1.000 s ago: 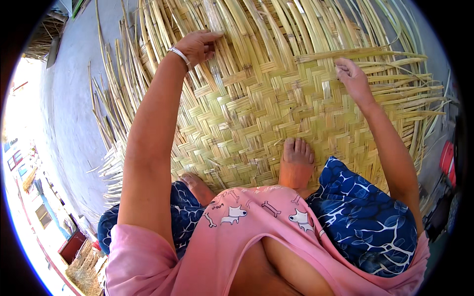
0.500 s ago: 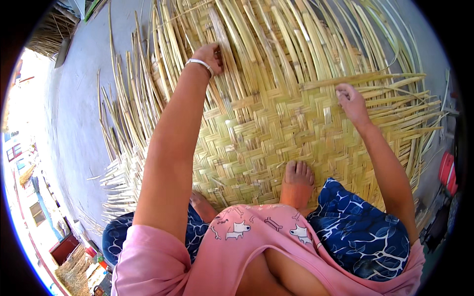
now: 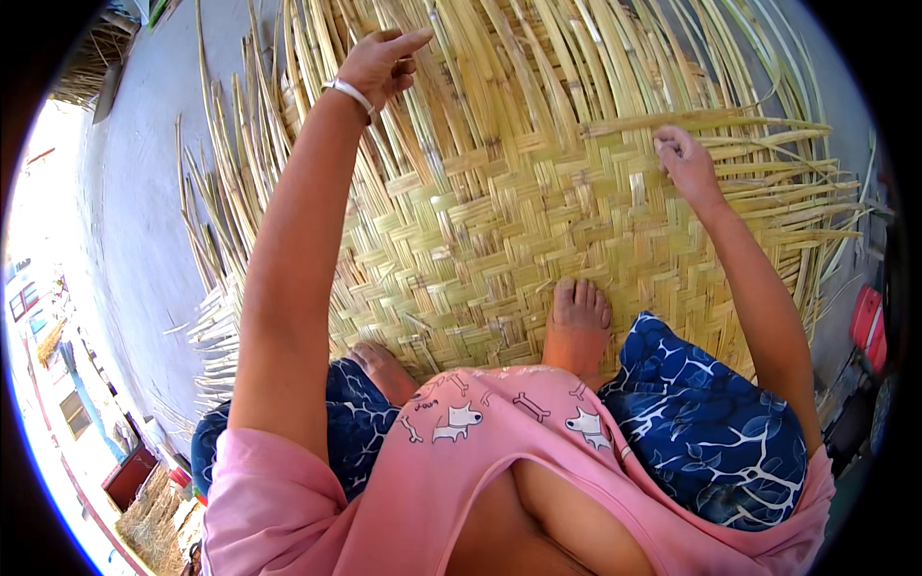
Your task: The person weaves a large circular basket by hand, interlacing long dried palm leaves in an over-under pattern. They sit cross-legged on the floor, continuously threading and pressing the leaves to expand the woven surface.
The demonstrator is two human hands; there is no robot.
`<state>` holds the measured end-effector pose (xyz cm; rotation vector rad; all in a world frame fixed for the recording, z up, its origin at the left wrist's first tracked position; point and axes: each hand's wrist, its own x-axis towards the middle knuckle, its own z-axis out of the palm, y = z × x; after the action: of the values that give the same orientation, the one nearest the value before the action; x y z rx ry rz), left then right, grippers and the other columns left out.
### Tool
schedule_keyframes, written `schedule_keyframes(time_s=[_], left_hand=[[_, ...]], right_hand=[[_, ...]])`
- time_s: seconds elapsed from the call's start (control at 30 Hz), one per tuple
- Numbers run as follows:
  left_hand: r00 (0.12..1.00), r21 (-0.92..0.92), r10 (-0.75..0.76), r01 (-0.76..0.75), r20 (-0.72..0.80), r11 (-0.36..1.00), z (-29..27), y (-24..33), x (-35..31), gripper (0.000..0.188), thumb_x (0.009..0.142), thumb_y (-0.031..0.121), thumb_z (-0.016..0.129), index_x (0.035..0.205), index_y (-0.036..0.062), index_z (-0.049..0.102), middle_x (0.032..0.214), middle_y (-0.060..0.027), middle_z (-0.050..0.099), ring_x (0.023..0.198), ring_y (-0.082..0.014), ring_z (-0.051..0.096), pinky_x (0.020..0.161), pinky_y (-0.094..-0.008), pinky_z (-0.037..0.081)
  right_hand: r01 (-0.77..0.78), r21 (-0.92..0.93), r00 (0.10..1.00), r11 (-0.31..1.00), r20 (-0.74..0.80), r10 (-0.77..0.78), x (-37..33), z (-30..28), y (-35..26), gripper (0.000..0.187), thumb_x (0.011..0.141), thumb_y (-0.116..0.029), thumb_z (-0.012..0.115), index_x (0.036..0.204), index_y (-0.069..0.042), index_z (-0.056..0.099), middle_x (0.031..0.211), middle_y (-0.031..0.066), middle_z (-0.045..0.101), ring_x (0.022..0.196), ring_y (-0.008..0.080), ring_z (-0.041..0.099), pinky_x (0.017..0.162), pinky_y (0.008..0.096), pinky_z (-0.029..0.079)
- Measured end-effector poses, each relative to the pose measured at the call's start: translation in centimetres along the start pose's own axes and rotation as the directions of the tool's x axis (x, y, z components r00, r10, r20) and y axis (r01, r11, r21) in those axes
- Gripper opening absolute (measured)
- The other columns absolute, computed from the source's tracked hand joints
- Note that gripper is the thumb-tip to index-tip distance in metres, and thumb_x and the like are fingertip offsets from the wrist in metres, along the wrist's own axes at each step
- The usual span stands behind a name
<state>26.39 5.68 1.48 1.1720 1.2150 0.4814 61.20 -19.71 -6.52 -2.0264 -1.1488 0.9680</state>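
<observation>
A large half-woven mat of split yellow-green reed strips point(image 3: 461, 250) lies on the ground before me. At the far left, over its loose upright strips point(image 3: 499, 86), my left hand point(image 3: 384, 67) is open, one finger stretched to the right and the others bent, with nothing visible in it. My right hand point(image 3: 688, 168) is low over the weave on the right, its fingers bent together just below a crosswise strip point(image 3: 634, 123). Whatever may be between those fingertips is hidden.
My bare feet point(image 3: 579, 317) are on the mat's near part. Loose strip ends point(image 3: 788, 197) stick out along the right edge. Grey ground point(image 3: 144, 230) spreads to the left, and a red-and-white object point(image 3: 867, 329) is at the far right.
My left hand has shifted left and farther away, off the strip it was touching, and one finger has straightened. My right hand stays near the same crosswise strip. The view has tilted slightly.
</observation>
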Motion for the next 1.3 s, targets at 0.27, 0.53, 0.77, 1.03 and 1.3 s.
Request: schedule_keyframes(time_s=[0.27, 0.53, 0.77, 1.03, 1.3], left_hand=[[0.995, 0.296, 0.005, -0.035, 0.102, 0.954, -0.7, -3.1, 0.1, 0.031, 0.074, 0.031, 0.076, 0.085, 0.006, 0.062, 0.073, 0.001, 0.06, 0.062, -0.0078, 0.051, 0.054, -0.0248, 0.041], [0.971, 0.908, 0.239, -0.101, 0.001, 0.406, 0.1, -5.9, -0.4, 0.063, 0.079, 0.05, 0.063, 0.111, -0.0035, 0.056, 0.097, -0.0187, 0.064, 0.087, -0.0322, 0.063, 0.076, -0.039, 0.051], [0.805, 0.906, 0.573, -0.116, -0.155, 0.408, 1.6, -8.9, -1.0, 0.072, 0.077, 0.047, 0.067, 0.131, 0.0088, 0.039, 0.11, -0.0151, 0.058, 0.091, -0.0307, 0.061, 0.075, -0.0424, 0.049], [0.71, 0.898, 0.693, -0.215, -0.126, 0.384, 8.4, -6.3, -5.2, 0.042, 0.081, 0.018, 0.065, 0.12, 0.0105, 0.051, 0.108, -0.012, 0.055, 0.098, -0.0233, 0.056, 0.084, -0.0361, 0.048], [0.785, 0.779, 0.371, -0.591, 0.496, 0.209, 20.3, -5.1, -5.7, 0.04, 0.085, 0.01, 0.051, 0.124, 0.0013, 0.047, 0.122, -0.0174, 0.053, 0.113, -0.0331, 0.049, 0.097, -0.0388, 0.04]], right_hand=[[-0.018, -0.013, 0.999, 1.0, -0.027, 0.018, -0.2, 0.1, -1.0, 0.02, 0.086, -0.018, 0.057, 0.098, -0.003, 0.06, 0.07, 0.0019, 0.058, 0.058, 0.0088, 0.052, 0.057, 0.025, 0.043], [-0.13, 0.078, 0.991, 0.988, 0.044, 0.127, -0.1, -0.3, -1.6, 0.023, 0.087, -0.019, 0.058, 0.104, -0.004, 0.058, 0.076, 0.0014, 0.06, 0.064, 0.0088, 0.057, 0.056, 0.0235, 0.044], [-0.288, 0.749, 0.953, 0.597, 0.162, 0.256, -0.1, -1.6, -3.8, 0.03, 0.088, -0.02, 0.059, 0.111, -0.002, 0.051, 0.09, 0.0067, 0.062, 0.079, 0.0134, 0.062, 0.066, 0.0257, 0.052], [-0.247, 0.734, 0.961, 0.633, 0.103, 0.255, 0.0, -2.8, -3.9, 0.036, 0.087, -0.021, 0.06, 0.111, 0.002, 0.046, 0.108, 0.0178, 0.057, 0.097, 0.0245, 0.061, 0.077, 0.031, 0.054], [-0.216, 0.774, 0.957, 0.595, 0.047, 0.286, 0.9, -3.9, -3.7, 0.04, 0.086, -0.021, 0.06, 0.113, 0.004, 0.044, 0.111, 0.0195, 0.054, 0.103, 0.0279, 0.057, 0.084, 0.0353, 0.052]])
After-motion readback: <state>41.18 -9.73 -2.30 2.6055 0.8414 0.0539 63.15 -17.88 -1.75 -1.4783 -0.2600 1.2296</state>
